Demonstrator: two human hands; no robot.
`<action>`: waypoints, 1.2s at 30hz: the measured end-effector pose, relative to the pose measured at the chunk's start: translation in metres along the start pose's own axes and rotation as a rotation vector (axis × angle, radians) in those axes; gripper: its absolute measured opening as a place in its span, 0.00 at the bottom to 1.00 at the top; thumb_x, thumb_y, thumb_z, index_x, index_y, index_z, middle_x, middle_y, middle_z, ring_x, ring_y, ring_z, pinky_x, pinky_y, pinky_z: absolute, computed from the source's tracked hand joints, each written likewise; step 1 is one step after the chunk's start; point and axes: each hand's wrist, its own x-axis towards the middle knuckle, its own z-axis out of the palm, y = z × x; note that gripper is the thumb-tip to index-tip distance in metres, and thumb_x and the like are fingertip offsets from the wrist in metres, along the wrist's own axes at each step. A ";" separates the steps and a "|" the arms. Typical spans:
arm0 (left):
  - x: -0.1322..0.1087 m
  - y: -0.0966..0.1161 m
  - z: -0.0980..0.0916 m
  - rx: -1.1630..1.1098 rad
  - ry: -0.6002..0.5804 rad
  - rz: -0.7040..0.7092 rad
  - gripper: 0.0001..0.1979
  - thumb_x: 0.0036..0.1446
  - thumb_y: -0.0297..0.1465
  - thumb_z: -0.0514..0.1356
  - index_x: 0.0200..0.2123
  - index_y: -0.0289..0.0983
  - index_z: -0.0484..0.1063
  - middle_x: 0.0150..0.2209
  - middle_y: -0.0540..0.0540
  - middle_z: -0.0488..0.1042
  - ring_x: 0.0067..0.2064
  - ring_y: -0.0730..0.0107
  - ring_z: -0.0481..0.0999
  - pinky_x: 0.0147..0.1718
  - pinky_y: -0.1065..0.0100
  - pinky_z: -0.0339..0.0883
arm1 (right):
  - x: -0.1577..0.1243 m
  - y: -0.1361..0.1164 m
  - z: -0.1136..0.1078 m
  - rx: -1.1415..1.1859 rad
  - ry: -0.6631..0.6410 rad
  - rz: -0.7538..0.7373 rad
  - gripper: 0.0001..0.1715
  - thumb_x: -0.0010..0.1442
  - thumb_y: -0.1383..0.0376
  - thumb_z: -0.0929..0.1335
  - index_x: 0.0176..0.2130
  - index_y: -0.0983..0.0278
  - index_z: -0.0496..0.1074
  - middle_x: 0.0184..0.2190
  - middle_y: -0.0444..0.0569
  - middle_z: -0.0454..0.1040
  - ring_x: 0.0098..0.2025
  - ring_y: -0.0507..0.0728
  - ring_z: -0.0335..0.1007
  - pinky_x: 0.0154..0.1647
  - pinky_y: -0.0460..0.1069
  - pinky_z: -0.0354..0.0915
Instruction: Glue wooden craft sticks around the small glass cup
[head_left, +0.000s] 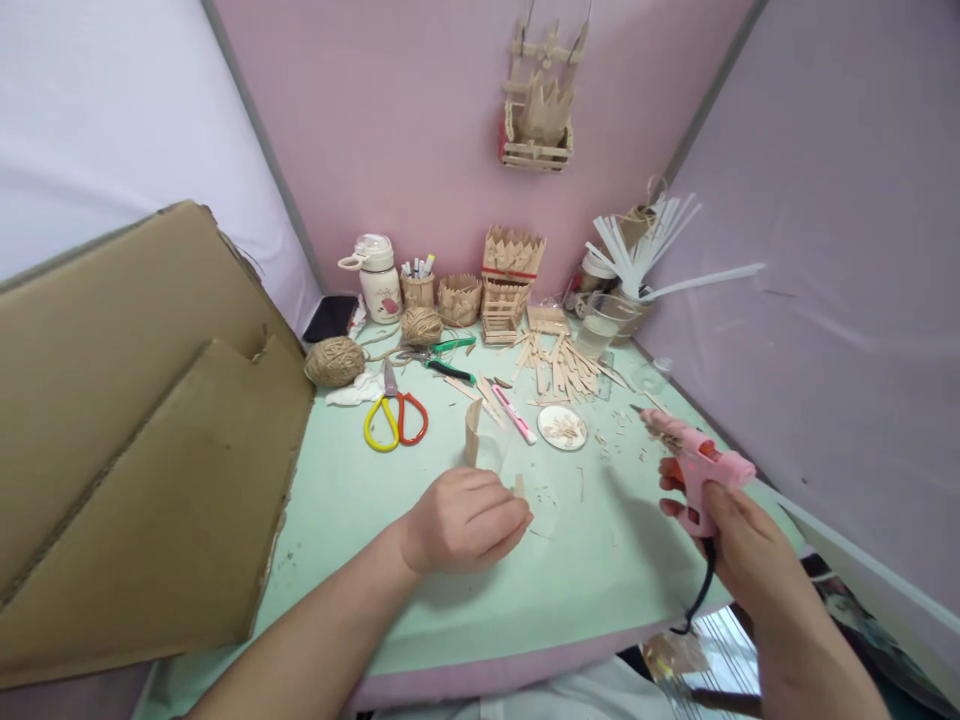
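My right hand (739,525) is wrapped round the handle of a pink hot glue gun (701,465), raised over the table's right side with its nozzle pointing left. A black cord hangs from the gun's grip. Over the middle of the table, my left hand (469,522) is closed in a pinch on a short wooden craft stick (520,487), whose upper end shows above the fingertips. Just behind this hand stands a clear plastic cup (491,450) with wooden pieces along its left side; the hand partly hides it.
Red-and-yellow-handled scissors (396,415), green pliers (450,372) and a twine ball (335,361) lie left. A pink cutter (514,414), a white dish of scraps (562,428) and loose craft sticks (562,368) lie behind. Cardboard (150,450) leans at left; a water cup (600,325) stands back right.
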 end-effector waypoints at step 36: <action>-0.008 -0.005 0.001 0.060 -0.508 0.000 0.08 0.64 0.22 0.52 0.39 0.32 0.71 0.30 0.44 0.77 0.32 0.70 0.76 0.32 0.68 0.69 | -0.029 0.018 0.028 0.113 -0.448 0.158 0.35 0.60 0.39 0.61 0.40 0.64 0.79 0.33 0.52 0.79 0.37 0.61 0.72 0.40 0.51 0.66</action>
